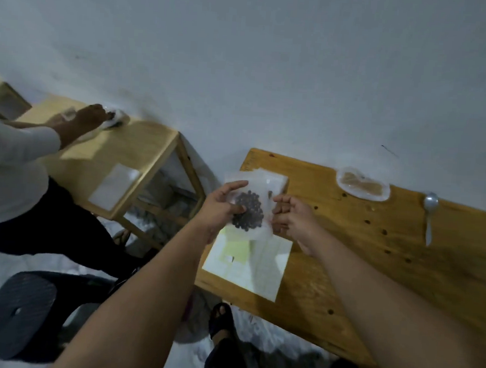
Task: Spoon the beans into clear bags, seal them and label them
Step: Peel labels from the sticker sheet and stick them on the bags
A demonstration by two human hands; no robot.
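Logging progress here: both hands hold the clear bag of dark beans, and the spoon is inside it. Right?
Not the spoon: the head view shows it lying on the table, right of the clear bag. The left hand and right hand do hold that bag of dark beans.

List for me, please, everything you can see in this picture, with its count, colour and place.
bag of beans: one, clear with dark beans, held over the table's left end
table: one, brown wood, right
spoon: one, silver, on the table, far right
flat packet: one, clear with tan contents, on the table by the wall
paper sheets: a few, white and pale yellow, on the table below the bag
second table: one, light wood, left
white sheet: one, on the second table
other person: one, white sleeve, dark trousers, far left, reaching over the second table
stool: one, dark, on the floor, lower left
left hand: grips the bag's left side
right hand: pinches the bag's right edge
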